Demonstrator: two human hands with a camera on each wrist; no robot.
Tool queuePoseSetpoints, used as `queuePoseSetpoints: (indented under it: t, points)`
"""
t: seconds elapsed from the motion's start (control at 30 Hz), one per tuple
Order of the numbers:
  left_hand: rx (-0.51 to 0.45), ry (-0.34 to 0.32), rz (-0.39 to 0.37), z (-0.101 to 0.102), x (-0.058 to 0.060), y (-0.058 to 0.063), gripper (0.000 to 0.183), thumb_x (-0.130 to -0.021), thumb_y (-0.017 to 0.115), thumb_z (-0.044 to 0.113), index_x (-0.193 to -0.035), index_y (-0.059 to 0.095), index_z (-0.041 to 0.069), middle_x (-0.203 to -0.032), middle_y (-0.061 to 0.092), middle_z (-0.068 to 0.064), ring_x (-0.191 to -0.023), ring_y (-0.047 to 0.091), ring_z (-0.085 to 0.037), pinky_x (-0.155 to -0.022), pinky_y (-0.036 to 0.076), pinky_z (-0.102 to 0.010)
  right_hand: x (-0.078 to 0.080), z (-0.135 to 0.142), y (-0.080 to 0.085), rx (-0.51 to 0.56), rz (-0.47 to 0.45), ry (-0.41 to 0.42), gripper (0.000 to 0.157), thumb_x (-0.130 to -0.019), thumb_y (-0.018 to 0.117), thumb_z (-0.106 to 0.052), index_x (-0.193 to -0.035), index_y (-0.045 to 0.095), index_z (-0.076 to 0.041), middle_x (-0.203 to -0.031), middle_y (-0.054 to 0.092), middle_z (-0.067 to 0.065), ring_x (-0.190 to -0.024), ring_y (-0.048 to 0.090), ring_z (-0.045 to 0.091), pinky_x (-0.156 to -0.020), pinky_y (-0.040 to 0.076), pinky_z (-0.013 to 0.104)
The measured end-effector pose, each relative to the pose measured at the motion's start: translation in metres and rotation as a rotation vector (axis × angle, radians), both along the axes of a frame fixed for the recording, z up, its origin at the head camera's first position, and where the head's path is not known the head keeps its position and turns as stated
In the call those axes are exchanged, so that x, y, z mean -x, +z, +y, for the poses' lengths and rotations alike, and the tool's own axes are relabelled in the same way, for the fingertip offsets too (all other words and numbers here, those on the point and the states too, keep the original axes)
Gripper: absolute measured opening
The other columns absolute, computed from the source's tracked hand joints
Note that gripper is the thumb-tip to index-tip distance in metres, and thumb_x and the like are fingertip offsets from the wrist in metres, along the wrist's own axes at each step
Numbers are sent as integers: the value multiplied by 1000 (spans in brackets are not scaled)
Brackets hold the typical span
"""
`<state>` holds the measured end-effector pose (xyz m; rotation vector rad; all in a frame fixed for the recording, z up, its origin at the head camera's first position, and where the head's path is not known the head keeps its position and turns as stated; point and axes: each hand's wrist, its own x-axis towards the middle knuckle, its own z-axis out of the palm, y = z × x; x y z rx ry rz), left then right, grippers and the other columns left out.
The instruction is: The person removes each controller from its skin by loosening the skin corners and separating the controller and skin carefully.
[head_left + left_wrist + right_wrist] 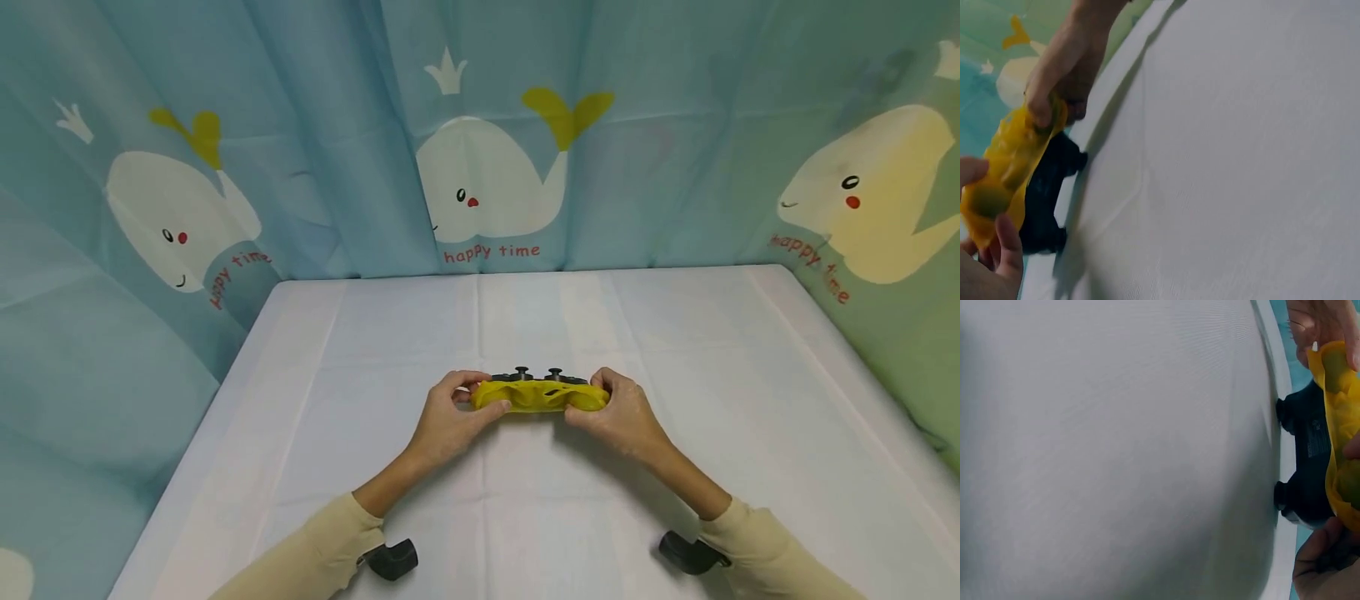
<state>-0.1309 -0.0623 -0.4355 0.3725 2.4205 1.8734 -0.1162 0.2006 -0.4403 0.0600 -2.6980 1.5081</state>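
Note:
A black game controller [576,380] with two thumbsticks has a yellow, flexible-looking cover [536,398] over its near side. Its thumbsticks point upward in the head view. My left hand [450,423] grips the left end, thumb on the cover's near face and fingers behind. At the right end, my right hand [628,422] holds it the same way. In the left wrist view the bare black body [1041,206] sticks out of the yellow cover [1013,156]. The right wrist view also shows the cover [1335,425] wrapping only part of the controller [1313,447].
A white cloth [405,333] covers the table beneath the hands. Blue-green curtains [337,167] with printed whales stand along the back and sides. A black device [392,560] is strapped at the left wrist, and another black device [690,553] at the right.

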Motion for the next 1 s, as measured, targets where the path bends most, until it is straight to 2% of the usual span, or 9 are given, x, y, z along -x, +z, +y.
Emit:
queuePoseSetpoints:
  t: [0.1, 0.27, 0.37, 0.43, 0.57, 0.73, 1.0]
  points:
    - [13, -8, 0, 1, -1, 2, 45, -88, 81, 17, -127, 67, 0, -115, 58, -9, -104, 60, -26, -85, 53, -32, 0, 1, 0, 6, -17, -12, 38, -74, 82, -15, -82, 46, -7, -70, 47, 4, -60, 47, 16, -50, 38, 25]
    - [35, -62, -52, 0, -2, 8, 45, -95, 73, 15, -134, 60, -3, -124, 51, -13, -114, 56, -29, -87, 53, -30, 2, 1, 1, 7, 0, -14, 38, -74, 83, -15, -82, 47, -7, -69, 48, 4, -59, 47, 15, -50, 39, 25]
    - [32, -98, -94, -3, 0, 10, 42, -98, 69, 13, -135, 57, -3, -129, 48, -15, -117, 55, -31, -88, 52, -29, 3, 1, 0, 7, 13, -13, 38, -74, 83, -15, -81, 47, -7, -69, 48, 4, -59, 47, 15, -50, 39, 26]
    - [25, -98, -120, -4, 2, 10, 40, -97, 70, 11, -133, 57, -2, -129, 49, -15, -115, 57, -30, -87, 53, -28, 4, 1, -1, 1, 17, -12, 38, -74, 83, -15, -82, 46, -7, -69, 48, 4, -59, 47, 15, -50, 38, 25]
    - [11, -74, -129, -4, 8, 9, 35, -92, 75, 4, -123, 61, -3, -124, 55, -14, -108, 62, -31, -81, 54, -28, 4, 1, -3, -21, 16, -9, 39, -74, 83, -14, -82, 45, -8, -68, 46, 3, -59, 45, 15, -51, 37, 25]
    - [64, -39, -126, -3, 12, 8, 34, -86, 80, 1, -117, 65, -3, -114, 61, -11, -100, 63, -27, -76, 54, -29, 2, 0, -4, -37, 28, -9, 42, -74, 83, -15, -83, 43, -9, -68, 42, 3, -59, 43, 15, -52, 35, 26]
    - [126, -79, -89, -6, 5, 9, 35, -84, 83, 6, -110, 63, -4, -97, 62, -7, -91, 60, -23, -79, 49, -34, -2, 0, -4, 5, 19, -5, 43, -74, 85, -14, -82, 43, -9, -68, 41, 2, -59, 42, 14, -53, 35, 26]
